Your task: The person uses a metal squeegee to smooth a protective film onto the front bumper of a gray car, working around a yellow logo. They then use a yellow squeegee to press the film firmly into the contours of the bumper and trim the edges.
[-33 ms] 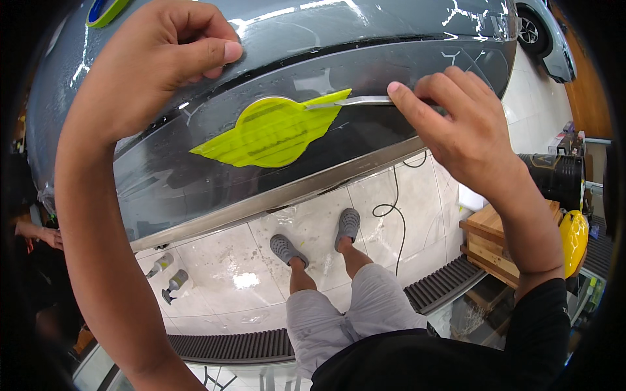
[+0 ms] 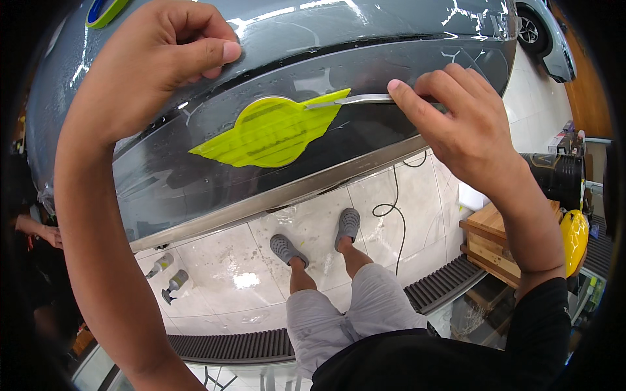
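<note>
A grey car panel point(image 2: 391, 65), wet in places, curves across the upper part of the view. Bright yellow-green tape point(image 2: 274, 133) covers a winged, round-centred emblem on it. My right hand point(image 2: 456, 120) grips a slim silver craft knife point(image 2: 365, 99) from the right. Its thin tip lies at the tape's upper edge, where the right wing meets the round middle. Up and left of the emblem, my left hand point(image 2: 189, 49) hovers at the panel, thumb pressed to curled fingers. What that pinch holds, if anything, I cannot make out.
A green tape roll point(image 2: 107, 10) with a blue core rests on the car at upper left. Spray bottles point(image 2: 175, 283) lie on the tiled floor, and a dark cable point(image 2: 399, 221) loops across it. Wooden boxes point(image 2: 489, 244) and a black drum point(image 2: 554, 179) stand right. Another person's hand point(image 2: 45, 233) shows far left.
</note>
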A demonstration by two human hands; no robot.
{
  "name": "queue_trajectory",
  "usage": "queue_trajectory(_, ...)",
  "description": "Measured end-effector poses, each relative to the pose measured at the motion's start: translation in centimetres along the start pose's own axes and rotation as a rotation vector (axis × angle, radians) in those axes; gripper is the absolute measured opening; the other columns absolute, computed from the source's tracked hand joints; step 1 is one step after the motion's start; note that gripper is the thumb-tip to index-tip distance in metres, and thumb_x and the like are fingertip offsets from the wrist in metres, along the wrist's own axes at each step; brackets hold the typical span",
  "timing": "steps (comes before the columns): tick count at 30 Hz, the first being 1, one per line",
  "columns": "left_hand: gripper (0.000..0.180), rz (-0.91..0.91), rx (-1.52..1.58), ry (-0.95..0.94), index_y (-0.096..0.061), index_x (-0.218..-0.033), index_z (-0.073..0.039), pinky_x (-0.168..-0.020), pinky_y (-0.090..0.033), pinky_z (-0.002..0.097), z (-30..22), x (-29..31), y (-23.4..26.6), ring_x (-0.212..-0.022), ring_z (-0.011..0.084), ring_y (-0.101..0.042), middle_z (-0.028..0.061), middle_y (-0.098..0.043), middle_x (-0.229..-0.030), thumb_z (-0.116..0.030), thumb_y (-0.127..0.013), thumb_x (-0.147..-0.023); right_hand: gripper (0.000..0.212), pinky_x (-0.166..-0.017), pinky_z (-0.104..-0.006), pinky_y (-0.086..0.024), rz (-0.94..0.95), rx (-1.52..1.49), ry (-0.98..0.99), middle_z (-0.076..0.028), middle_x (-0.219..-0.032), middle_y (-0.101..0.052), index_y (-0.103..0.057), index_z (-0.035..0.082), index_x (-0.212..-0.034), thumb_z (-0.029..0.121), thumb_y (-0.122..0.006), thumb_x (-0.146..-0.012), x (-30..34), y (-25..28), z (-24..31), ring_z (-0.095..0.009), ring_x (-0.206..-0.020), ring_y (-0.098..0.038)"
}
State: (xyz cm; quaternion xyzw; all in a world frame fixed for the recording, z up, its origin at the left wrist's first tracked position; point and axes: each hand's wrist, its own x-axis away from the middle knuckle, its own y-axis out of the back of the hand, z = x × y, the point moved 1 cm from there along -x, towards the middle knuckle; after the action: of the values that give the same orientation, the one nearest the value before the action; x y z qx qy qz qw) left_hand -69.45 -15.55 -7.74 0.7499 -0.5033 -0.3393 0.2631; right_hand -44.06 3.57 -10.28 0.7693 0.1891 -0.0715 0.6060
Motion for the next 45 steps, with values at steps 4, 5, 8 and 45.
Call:
queue_trajectory(4, 0.023, 0.166, 0.025, 0.223, -0.074, -0.090, -0.011, -0.062, -0.035, 0.0229, -0.4, -1.2, 1.3, -0.065, 0.0064, -0.048, -0.0024, -0.061, -0.072, -0.034, -0.073, -0.092, 0.036, -0.068, -0.0338, -0.044, 0.002, 0.048, 0.025, -0.004, -0.086, -0.055, -0.067, 0.009, -0.114, 0.008, -0.067, -0.078, 0.1, 0.1, -0.9, -0.021, -0.079, -0.055)
queue_trajectory(5, 0.023, 0.177, -0.025, 0.231, -0.074, -0.090, -0.011, -0.061, -0.035, 0.0230, 0.6, -1.5, 1.5, -0.065, 0.0063, -0.048, -0.0025, -0.061, -0.072, -0.034, -0.074, -0.092, 0.039, -0.068, -0.0337, -0.045, 0.013, 0.048, 0.025, -0.004, -0.088, -0.058, -0.068, 0.009, -0.117, 0.006, -0.068, -0.077, 0.1, 0.2, -1.0, -0.021, -0.079, -0.056)
queue_trajectory(8, 0.023, 0.064, -0.030, 0.123, -0.074, -0.090, -0.011, -0.061, -0.035, 0.0229, 0.2, -0.4, 0.3, -0.065, 0.0061, -0.048, -0.0027, -0.061, -0.072, -0.035, -0.074, -0.092, 0.046, -0.068, -0.0335, -0.047, 0.042, 0.054, 0.026, -0.005, -0.092, -0.063, -0.069, 0.008, -0.122, 0.003, -0.069, -0.076, 0.3, 0.5, -1.3, -0.019, -0.079, -0.058)
queue_trajectory(45, 0.027, 0.185, -0.046, 0.177, -0.074, -0.091, -0.011, -0.062, -0.036, 0.0232, 0.8, -1.3, 1.7, -0.066, 0.0070, -0.052, -0.0016, -0.063, -0.073, -0.038, -0.073, -0.093, 0.045, -0.071, -0.0348, -0.045, -0.001, 0.117, 0.005, -0.005, -0.093, -0.060, -0.066, 0.011, -0.120, 0.001, -0.070, -0.077, 2.0, 0.0, -2.9, -0.021, -0.083, -0.058)
